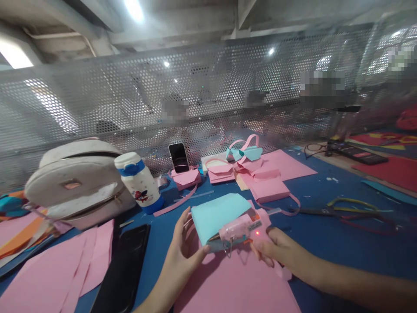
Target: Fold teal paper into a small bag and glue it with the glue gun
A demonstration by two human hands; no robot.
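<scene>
My left hand (pixel 182 252) holds a folded light-blue paper piece (pixel 218 213) by its left side, thumb at the lower edge. My right hand (pixel 276 248) is wrapped round the handle of a pink glue gun (pixel 243 228) with a lit red light. The gun's nozzle points left, at the lower front edge of the blue paper near my left thumb. A clear glue stick (pixel 274 211) sticks out of its back. Beneath both hands lies a large pink paper sheet (pixel 234 282).
Behind are small pink paper bags (pixel 269 189), a phone (pixel 179 157) and a white-blue bottle (pixel 140 182). A pale backpack (pixel 78 182), pink sheets (pixel 61 269) and a black phone-like slab (pixel 122 269) lie left. Scissors (pixel 352 211) lie right, before a perforated metal screen (pixel 202 95).
</scene>
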